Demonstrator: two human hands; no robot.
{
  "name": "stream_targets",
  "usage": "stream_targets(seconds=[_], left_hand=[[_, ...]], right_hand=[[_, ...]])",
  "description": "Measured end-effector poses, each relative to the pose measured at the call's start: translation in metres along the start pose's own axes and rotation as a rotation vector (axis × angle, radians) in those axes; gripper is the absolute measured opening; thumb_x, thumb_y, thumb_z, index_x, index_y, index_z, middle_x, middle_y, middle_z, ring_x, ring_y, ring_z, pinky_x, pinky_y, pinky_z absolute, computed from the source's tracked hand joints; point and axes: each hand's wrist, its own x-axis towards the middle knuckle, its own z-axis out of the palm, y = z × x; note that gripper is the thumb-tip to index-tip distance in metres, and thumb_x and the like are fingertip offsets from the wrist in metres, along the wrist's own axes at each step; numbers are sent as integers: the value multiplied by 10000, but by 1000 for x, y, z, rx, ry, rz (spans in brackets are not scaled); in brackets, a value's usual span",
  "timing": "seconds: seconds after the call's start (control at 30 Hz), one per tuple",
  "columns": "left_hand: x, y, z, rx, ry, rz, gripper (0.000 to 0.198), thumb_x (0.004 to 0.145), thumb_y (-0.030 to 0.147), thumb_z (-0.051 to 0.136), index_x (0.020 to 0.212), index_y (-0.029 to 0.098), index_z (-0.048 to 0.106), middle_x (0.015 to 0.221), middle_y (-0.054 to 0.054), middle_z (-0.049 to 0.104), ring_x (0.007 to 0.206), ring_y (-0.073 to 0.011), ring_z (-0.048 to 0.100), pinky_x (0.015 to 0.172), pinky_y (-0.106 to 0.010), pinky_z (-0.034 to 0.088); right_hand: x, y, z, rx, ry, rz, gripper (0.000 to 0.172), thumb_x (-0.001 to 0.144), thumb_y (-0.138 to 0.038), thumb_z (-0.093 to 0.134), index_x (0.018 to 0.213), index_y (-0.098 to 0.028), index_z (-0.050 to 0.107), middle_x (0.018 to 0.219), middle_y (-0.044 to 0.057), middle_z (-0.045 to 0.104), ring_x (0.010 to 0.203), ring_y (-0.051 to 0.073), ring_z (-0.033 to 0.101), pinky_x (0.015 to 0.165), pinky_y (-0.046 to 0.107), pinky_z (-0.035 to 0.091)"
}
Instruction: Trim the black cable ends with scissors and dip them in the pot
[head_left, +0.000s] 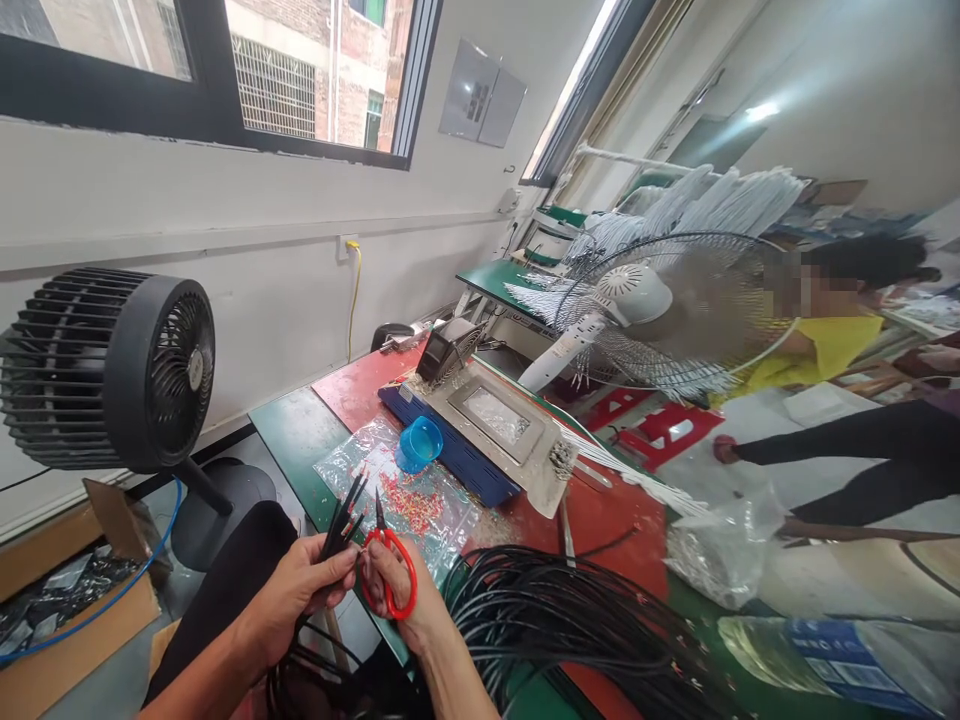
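My left hand (322, 572) is closed round several black cables (343, 518), whose stripped ends point up and away from me. Close beside it, my right hand (397, 585) has its fingers through the red handles of a pair of scissors (412, 580), with the dark blades pointing up. The fingertips of both hands meet near the cable ends; what lies between them is too small to make out. Beyond the hands, small red and yellow bits (412, 503) are scattered on a clear plastic bag (367, 445), beside a blue cup (420, 444).
A large bundle of black cables (555, 620) lies to the right. Behind the bag sits a blue-and-beige machine (480, 420). A black fan (150, 370) stands left above a cardboard box (97, 630); a white fan (637, 300) and a person in yellow (832, 350) are at right.
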Motion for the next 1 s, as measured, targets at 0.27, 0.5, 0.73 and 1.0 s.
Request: stream_targets(seconds=[0.27,0.5,0.73,1.0], left_hand=[[-3,5,3,-15,-66,45,271,725,397,661,700,135,596,580,-3,489,477,-86,310,439,-232,200],[0,2,2,6,10,89,295,709,429,664,747,140,618,602,1,491,485,-92,314,410,-228,181],[4,1,2,25,61,94,299,714,440,658,712,145,608,536,27,453,461,-85,272,409,-227,168],[4,0,-1,-13,82,52,284,710,424,668,727,148,603,591,9,496,495,-95,345,435,-219,204]], right_hand=[[0,1,-1,45,33,83,465,649,-570,646,577,-127,525,373,-64,423,276,22,308,292,160,216],[-2,-2,2,25,55,1,497,666,-611,607,550,-137,517,365,-66,395,284,30,319,305,164,209],[1,0,4,-159,75,-92,471,658,-583,638,567,-138,513,383,-71,385,328,36,315,340,172,207],[-1,1,5,-127,68,-96,478,675,-603,609,598,-136,542,412,-64,401,351,43,327,351,177,210]])
